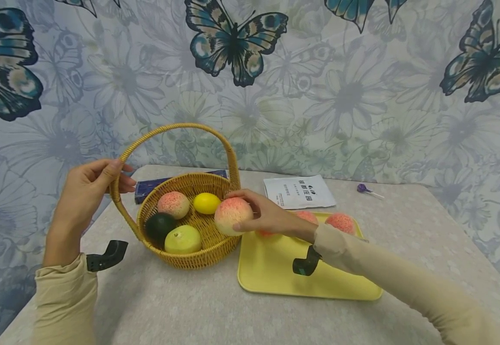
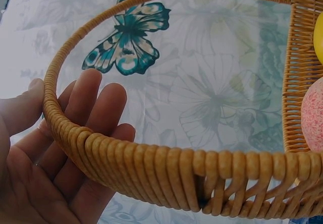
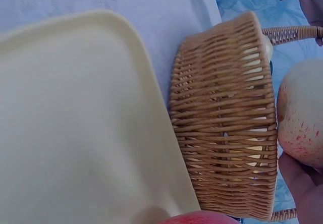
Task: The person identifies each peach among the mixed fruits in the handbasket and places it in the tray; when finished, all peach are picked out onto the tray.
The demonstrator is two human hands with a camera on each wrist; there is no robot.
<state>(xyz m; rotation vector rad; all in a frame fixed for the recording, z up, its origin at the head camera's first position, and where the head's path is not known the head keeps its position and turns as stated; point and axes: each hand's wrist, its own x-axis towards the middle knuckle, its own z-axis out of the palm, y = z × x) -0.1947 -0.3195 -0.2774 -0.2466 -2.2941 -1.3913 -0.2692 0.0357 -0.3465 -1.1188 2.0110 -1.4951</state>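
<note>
The left hand [image 1: 87, 184] held the handle [image 1: 181, 126] of the wicker basket [image 1: 194, 261] on the basket's left side, while the right hand [image 1: 269, 214] grasped a pink-speckled peach [image 1: 232, 216] at its right rim, a yellow lemon [image 1: 207, 203] lying inside it and a yellow tray [image 1: 284, 273] just right of it.

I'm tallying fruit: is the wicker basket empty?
Not empty: the wicker basket holds a peach, lemon, dark green fruit and yellow-green fruit.

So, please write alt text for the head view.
A right hand holds a peach at the rim of a basket; the left hand holds the handle. Inside lie another peach, a lemon and two green fruits; more peaches are on a yellow tray alongside.
</note>
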